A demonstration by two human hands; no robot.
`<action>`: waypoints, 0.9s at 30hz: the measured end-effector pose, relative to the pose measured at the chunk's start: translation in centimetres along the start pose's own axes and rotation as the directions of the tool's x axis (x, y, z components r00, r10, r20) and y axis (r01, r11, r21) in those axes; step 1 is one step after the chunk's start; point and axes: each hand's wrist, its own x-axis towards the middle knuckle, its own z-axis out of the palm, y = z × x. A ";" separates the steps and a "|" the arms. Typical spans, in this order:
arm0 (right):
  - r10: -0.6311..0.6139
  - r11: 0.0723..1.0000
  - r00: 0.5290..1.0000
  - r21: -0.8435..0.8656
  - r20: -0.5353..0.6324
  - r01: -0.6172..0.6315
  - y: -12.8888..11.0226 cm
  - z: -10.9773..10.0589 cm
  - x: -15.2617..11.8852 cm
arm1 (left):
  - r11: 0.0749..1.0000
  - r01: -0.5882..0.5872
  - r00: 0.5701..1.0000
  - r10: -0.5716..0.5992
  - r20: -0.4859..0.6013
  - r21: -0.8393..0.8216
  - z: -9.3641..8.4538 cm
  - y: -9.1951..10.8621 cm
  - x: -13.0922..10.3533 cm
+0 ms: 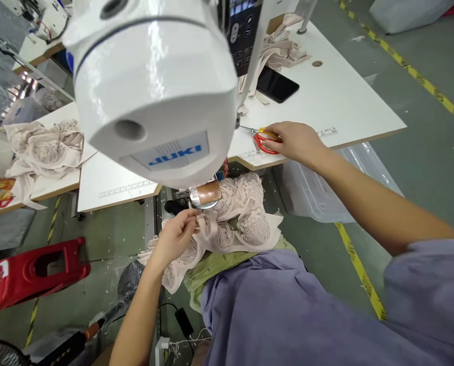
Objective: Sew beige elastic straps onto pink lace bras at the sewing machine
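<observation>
My left hand pinches the edge of a beige lace bra just below the sewing machine's rounded arm end. The bra lies across my lap, over a green cloth, with more lace cups spread to the left. On the white tabletop, my right hand has its fingers closed around the red and yellow handles of a pair of scissors. The blades point left, toward the machine. Its big white head hides part of the table.
A black phone lies beside beige strips on the table. More lace bras are heaped at the left. Below the right edge stands a clear plastic bin. A red stool is on the floor at left.
</observation>
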 end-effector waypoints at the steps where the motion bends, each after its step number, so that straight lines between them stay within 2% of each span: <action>1: -0.037 0.999 0.999 0.008 -0.003 0.037 -0.1 -0.1 0.6 | 1.000 0.000 0.999 0.000 0.048 0.014 -0.3 0.1 0.1; 3: -0.054 0.994 0.995 0.090 -0.088 0.062 -1.4 -0.1 -0.1 | 0.987 -0.036 0.999 0.031 0.039 0.156 -0.3 0.1 0.3; 5: -0.011 0.963 0.992 0.266 -0.129 0.046 -4.0 0.0 -3.1 | 0.924 -0.117 0.986 0.151 -0.067 0.365 0.5 0.0 0.4; 6: -0.019 0.924 0.998 0.379 -0.067 0.043 -5.6 0.2 -5.1 | 0.878 -0.173 0.963 0.245 -0.108 0.447 1.2 -0.1 0.5; 7: -0.151 0.862 0.984 0.500 0.096 0.084 -7.1 0.5 -7.2 | 0.833 -0.234 0.931 0.340 -0.130 0.501 2.0 0.0 0.5; 8: -0.327 0.789 0.915 0.601 0.235 0.128 -8.6 0.9 -9.3 | 0.796 -0.291 0.898 0.419 -0.137 0.530 2.9 0.2 0.4; 9: -0.437 0.736 0.850 0.660 0.295 0.149 -9.9 1.3 -11.1 | 0.775 -0.337 0.871 0.472 -0.135 0.535 3.9 0.5 0.3; 10: -0.490 0.698 0.817 0.697 0.302 0.161 -11.1 1.7 -12.6 | 0.770 -0.370 0.858 0.498 -0.128 0.519 4.8 0.9 0.2; 11: -0.503 0.662 0.817 0.734 0.281 0.155 -12.1 2.1 -13.7 | 0.781 -0.389 0.855 0.503 -0.124 0.488 5.6 1.5 0.1; 13: -0.399 0.572 0.892 0.818 0.213 0.061 -13.6 2.4 -14.8 | 0.847 -0.371 0.878 0.454 -0.155 0.380 6.9 2.8 0.0; 15: -0.210 0.426 0.955 0.898 0.211 -0.105 -14.6 2.1 -14.6 | 0.929 -0.317 0.911 0.354 -0.212 0.189 7.7 4.3 0.0; 17: -0.040 0.315 0.968 0.923 0.247 -0.223 -15.3 1.0 -13.7 | 0.967 -0.253 0.934 0.239 -0.266 -0.021 7.9 5.4 0.1; 18: 0.009 0.299 0.969 0.924 0.247 -0.239 -15.6 0.4 -13.0 | 0.969 -0.226 0.937 0.188 -0.293 -0.099 7.9 5.9 0.2; 21: 0.043 0.365 0.987 0.917 0.156 -0.161 -16.2 -1.1 -10.7 | 0.975 -0.173 0.912 0.104 -0.396 -0.142 7.4 6.1 0.4; 24: 0.011 0.497 0.996 0.863 0.092 -0.085 -16.1 -1.5 -8.0 | 0.991 -0.128 0.859 0.128 -0.496 0.033 6.4 5.3 0.5; 27: -0.036 0.616 0.997 0.787 0.066 -0.029 -15.8 -1.2 -5.4 | 0.969 -0.114 0.841 0.212 -0.499 0.220 5.7 4.3 0.9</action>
